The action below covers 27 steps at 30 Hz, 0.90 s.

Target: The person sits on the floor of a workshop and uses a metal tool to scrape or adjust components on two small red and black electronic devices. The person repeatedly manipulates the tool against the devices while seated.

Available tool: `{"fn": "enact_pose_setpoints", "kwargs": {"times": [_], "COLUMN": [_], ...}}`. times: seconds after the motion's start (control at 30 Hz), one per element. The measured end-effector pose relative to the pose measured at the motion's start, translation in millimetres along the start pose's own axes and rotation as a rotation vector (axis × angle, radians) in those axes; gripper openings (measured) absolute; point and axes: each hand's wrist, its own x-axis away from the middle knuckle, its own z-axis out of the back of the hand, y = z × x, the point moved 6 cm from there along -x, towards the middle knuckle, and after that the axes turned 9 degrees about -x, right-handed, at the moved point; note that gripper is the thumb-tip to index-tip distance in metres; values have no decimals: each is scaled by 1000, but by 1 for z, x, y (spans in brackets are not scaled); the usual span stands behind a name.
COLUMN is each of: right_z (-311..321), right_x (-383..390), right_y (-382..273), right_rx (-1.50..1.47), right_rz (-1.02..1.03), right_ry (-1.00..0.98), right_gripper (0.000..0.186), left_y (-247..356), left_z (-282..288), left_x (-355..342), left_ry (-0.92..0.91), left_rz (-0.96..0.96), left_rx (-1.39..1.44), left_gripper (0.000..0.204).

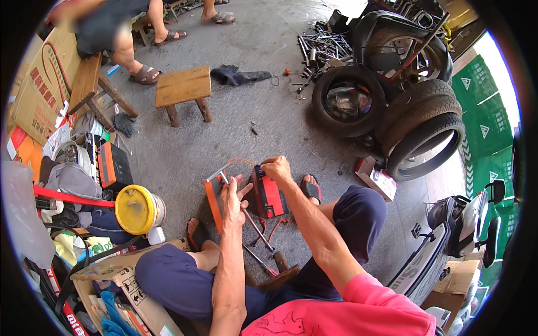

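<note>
Grey concrete floor (168,151); low wooden stool (184,87), wooden bench (86,83) far left; green panels (473,112), bright daylight (497,50) right.

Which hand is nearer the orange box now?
Left. The left hand is just right of the orange box; the right hand is farther right, at the far end of the battery.

Large red characters are running across the brown carton (47,89) at the upper left, with smaller lettering curving beside them. White triangular warning signs (485,131), chevrons and small writing are standing out on the green sheeting (475,107) at the right. Black print and handling symbols are showing on the open cardboard box (133,287) at the lower left, white characters are marking a red strip (73,320) beside it, and big lettering is spanning the pale panel (421,262) at the lower right.
</note>
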Motion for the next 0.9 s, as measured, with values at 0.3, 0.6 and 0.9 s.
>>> {"fn": "enact_pose_setpoints", "kwargs": {"times": [0.3,0.6,0.9], "right_z": [0,-1,-3], "right_x": [-4,1,-7], "right_y": [-2,-10,5], "right_rx": [127,182,189], "right_rz": [125,108,73], "right_ry": [-25,-20,23], "right_gripper": [25,22,26], "left_y": [1,29,124], "left_z": [-5,-7,-16], "left_x": [5,23,75], "left_ry": [53,148,81], "left_rz": [-4,-83,-258], "left_rx": [-25,-81,7], "left_gripper": [47,40,42]}}
